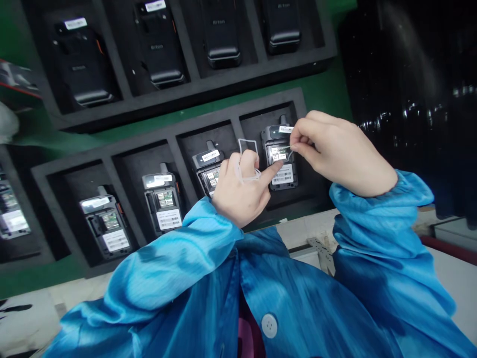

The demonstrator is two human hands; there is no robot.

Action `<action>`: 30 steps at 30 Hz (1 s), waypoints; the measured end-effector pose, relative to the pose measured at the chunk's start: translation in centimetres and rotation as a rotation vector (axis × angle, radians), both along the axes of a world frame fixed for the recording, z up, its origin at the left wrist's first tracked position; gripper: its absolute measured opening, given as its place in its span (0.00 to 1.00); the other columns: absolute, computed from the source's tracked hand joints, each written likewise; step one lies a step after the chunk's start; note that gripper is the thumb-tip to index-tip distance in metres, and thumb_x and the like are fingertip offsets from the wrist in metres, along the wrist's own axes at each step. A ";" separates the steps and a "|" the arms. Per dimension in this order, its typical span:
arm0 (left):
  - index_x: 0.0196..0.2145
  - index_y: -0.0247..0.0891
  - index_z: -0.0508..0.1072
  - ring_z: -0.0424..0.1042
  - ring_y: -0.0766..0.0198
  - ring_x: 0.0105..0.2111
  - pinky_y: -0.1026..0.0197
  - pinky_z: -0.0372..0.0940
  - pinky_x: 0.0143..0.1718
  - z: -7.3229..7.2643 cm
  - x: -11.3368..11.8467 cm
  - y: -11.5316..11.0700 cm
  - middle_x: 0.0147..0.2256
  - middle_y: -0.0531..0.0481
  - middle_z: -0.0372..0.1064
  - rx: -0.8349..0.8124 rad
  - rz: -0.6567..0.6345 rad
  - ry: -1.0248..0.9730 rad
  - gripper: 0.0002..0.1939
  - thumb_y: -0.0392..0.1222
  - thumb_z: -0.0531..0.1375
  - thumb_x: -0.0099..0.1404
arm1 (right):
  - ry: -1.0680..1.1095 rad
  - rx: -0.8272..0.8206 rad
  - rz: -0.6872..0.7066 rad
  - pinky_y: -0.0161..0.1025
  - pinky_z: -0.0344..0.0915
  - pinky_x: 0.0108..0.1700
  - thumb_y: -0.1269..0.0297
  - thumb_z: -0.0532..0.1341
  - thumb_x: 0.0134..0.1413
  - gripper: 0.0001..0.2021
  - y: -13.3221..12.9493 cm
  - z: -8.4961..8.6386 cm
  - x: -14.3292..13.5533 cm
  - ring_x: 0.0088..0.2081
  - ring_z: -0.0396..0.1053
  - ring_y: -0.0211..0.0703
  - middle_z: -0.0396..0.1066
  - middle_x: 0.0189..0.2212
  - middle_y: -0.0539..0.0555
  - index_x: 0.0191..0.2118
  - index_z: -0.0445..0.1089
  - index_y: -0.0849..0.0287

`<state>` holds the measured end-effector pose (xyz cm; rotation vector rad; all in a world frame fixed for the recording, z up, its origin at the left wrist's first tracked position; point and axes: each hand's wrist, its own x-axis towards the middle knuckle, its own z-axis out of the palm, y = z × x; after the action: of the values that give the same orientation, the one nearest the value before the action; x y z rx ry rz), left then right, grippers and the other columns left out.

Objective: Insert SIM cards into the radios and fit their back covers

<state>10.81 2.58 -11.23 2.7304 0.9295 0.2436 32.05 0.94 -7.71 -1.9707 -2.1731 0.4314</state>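
Observation:
A handheld radio (283, 174) lies back-up with its battery bay uncovered, showing card slots and a barcode label. My left hand (242, 189) reaches over from the left, its index fingertip on the card slots. Its other fingers are curled around thin white frame-like pieces (248, 141), whose exact kind I cannot tell. From the right, my right hand (328, 149) pinches a thin pale strip (291, 155) at the radio's right edge. Partly behind my left hand lies a second uncovered radio (208, 166).
Black foam tray (234, 127) compartments hold the radios, including several more uncovered ones to the left, such as one radio (164, 201). Behind it, another foam tray (160, 102) holds several closed black radios (167, 59). Both rest on a green surface (324, 94).

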 end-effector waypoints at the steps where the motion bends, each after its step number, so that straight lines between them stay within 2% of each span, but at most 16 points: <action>1: 0.60 0.51 0.65 0.55 0.52 0.40 0.49 0.56 0.39 0.0 0.1 0.0 0.42 0.41 0.56 0.000 0.002 0.007 0.28 0.34 0.52 0.63 | 0.003 -0.014 -0.007 0.38 0.56 0.33 0.73 0.57 0.57 0.04 0.0 0.1 0.1 0.32 0.63 0.38 0.64 0.33 0.52 0.33 0.66 0.59; 9: 0.62 0.55 0.61 0.55 0.53 0.40 0.51 0.55 0.40 0.1 0.2 -0.1 0.43 0.43 0.56 0.003 0.010 0.035 0.30 0.34 0.52 0.64 | -0.015 -0.057 0.022 0.36 0.56 0.33 0.70 0.57 0.59 0.03 0.0 1.1 -0.2 0.34 0.64 0.38 0.67 0.36 0.52 0.36 0.68 0.59; 15: 0.59 0.46 0.66 0.55 0.53 0.41 0.51 0.55 0.41 0.1 -0.1 -0.1 0.43 0.42 0.57 0.045 0.037 -0.022 0.26 0.35 0.52 0.64 | -0.011 -0.052 0.015 0.37 0.60 0.37 0.69 0.59 0.57 0.03 0.0 0.9 -0.4 0.36 0.66 0.39 0.67 0.36 0.52 0.37 0.68 0.60; 20: 0.57 0.48 0.68 0.56 0.53 0.40 0.52 0.54 0.40 0.0 -0.2 -0.1 0.43 0.42 0.57 0.061 0.027 -0.011 0.24 0.36 0.53 0.64 | 0.115 0.032 -0.017 0.39 0.64 0.42 0.72 0.57 0.57 0.14 -1.0 0.7 0.2 0.40 0.68 0.42 0.66 0.40 0.54 0.49 0.68 0.60; 24: 0.58 0.46 0.67 0.56 0.53 0.40 0.52 0.54 0.41 0.0 0.0 0.0 0.43 0.42 0.57 0.044 0.033 -0.014 0.25 0.35 0.52 0.64 | 0.152 0.154 -0.044 0.40 0.64 0.45 0.72 0.52 0.60 0.16 -2.8 -0.1 0.1 0.45 0.67 0.44 0.66 0.43 0.56 0.51 0.70 0.60; 27: 0.61 0.47 0.62 0.56 0.53 0.40 0.52 0.53 0.40 -0.1 0.0 0.0 0.43 0.42 0.57 0.052 0.033 -0.009 0.28 0.35 0.51 0.64 | 0.063 0.166 -0.002 0.43 0.62 0.44 0.69 0.52 0.62 0.16 -4.2 -1.2 -0.4 0.44 0.64 0.45 0.66 0.41 0.56 0.50 0.73 0.58; 30: 0.60 0.46 0.64 0.56 0.53 0.40 0.52 0.53 0.40 -0.3 0.1 0.0 0.43 0.42 0.56 0.061 0.016 -0.002 0.26 0.35 0.51 0.64 | -0.043 0.156 0.026 0.44 0.60 0.45 0.69 0.53 0.62 0.17 -5.0 -2.2 -0.7 0.45 0.62 0.46 0.66 0.45 0.56 0.52 0.73 0.53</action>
<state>10.91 2.62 -11.52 2.7787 0.9585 0.2816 31.34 -4.09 -9.89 -1.8867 -2.1873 0.2177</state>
